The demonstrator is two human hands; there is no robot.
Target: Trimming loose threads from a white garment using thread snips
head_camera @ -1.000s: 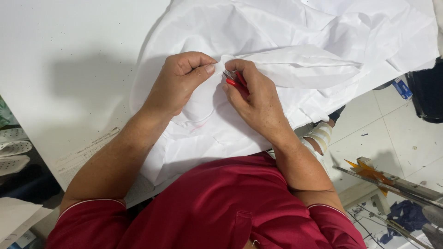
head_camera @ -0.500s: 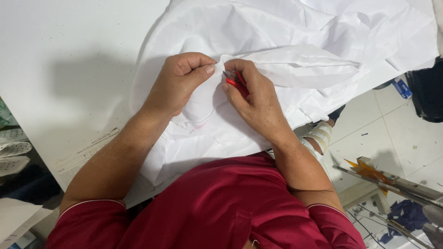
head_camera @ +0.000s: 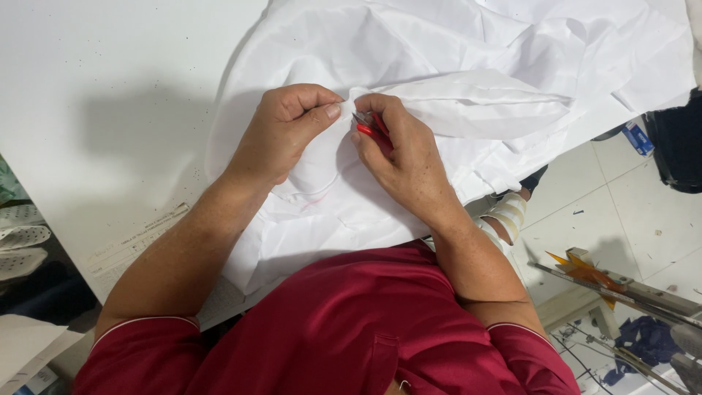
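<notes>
Cloth [head_camera: 468, 95], white and crumpled, covers most of the white table [head_camera: 110, 88] and spills over its near edge onto the person's lap, against a dark red shirt [head_camera: 365, 329]. Both hands meet at one small raised fold of this cloth, near the middle of the view. Left hand [head_camera: 281, 135] is curled into a loose fist, thumb pressed to the side of the forefinger with a pinch of the fabric caught between them, so its grip is narrow and closed on the cloth. Right hand [head_camera: 402, 157] sits just beside it, almost touching, fingers bent around a small red-handled snipper [head_camera: 371, 130]; only a bit of red handle and a short metal tip show between thumb and fingers, and the tip lies right at the pinched fold. Whether the blades are parted or closed cannot be told. A faint pink mark shows on the fabric below the left hand. Along the table's near left edge runs a paper strip [head_camera: 139, 238] with print too small to read. Beyond the table's right edge lies a pale tiled floor [head_camera: 621, 212], where a dark bag-like shape [head_camera: 676, 150] sits at the far right; its contents are hidden. Lower right, a metal frame [head_camera: 621, 289] with an orange piece stands above blue fabric [head_camera: 647, 340] lying on the floor. No open container shows anything inside it.
</notes>
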